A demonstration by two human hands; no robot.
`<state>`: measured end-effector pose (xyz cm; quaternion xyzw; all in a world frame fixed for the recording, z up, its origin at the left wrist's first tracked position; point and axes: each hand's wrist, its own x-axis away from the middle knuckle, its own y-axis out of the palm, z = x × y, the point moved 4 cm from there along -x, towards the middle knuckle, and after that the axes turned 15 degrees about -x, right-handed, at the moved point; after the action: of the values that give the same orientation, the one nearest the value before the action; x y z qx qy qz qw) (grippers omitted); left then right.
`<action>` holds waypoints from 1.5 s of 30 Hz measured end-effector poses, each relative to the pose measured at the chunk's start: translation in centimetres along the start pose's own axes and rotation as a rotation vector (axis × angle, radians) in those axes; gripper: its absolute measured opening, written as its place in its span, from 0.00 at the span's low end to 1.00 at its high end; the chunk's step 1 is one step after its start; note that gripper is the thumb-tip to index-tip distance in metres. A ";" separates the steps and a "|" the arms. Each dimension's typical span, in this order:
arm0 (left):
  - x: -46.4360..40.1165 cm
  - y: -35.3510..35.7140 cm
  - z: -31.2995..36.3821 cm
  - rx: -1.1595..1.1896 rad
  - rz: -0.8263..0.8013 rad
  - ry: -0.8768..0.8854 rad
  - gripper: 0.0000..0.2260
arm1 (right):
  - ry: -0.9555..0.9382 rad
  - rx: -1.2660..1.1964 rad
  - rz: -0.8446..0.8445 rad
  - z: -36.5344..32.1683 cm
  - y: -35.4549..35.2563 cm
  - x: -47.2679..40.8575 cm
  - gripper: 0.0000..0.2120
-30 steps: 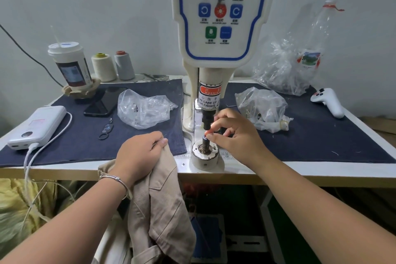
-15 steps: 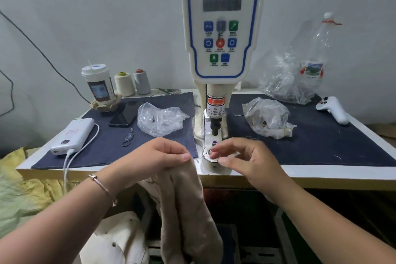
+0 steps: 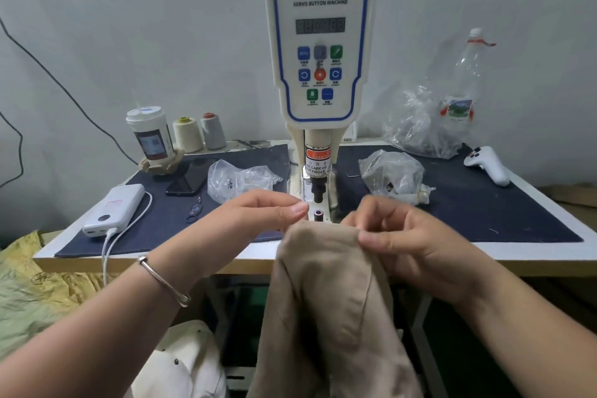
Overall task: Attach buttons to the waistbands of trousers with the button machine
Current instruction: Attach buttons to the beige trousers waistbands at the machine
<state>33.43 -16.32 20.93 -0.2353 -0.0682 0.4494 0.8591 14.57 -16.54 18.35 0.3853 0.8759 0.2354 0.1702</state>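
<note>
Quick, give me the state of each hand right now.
Left hand: fingers pinch the top edge of the tan trousers.
Right hand: fingers curled, gripping the same trousers' waistband in front of the button machine.

Tan trousers (image 3: 332, 307): waistband edge raised at frame centre, remainder hanging toward the bottom edge. White button machine (image 3: 319, 52): upright, upper centre, directly behind the waistband.

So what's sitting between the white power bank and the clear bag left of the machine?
In the head view, a black phone and small metal snips lie on the dark mat between the power bank and bag.
</note>
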 end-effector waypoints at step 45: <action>-3.4 -0.5 -11.5 0.146 0.255 -0.144 0.12 | 0.191 0.270 0.076 1.0 -7.2 -5.8 0.09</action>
<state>35.56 -23.19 11.38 -0.1462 -0.0663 0.5745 0.8026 14.50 -24.90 14.33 0.4135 0.8965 0.1572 0.0238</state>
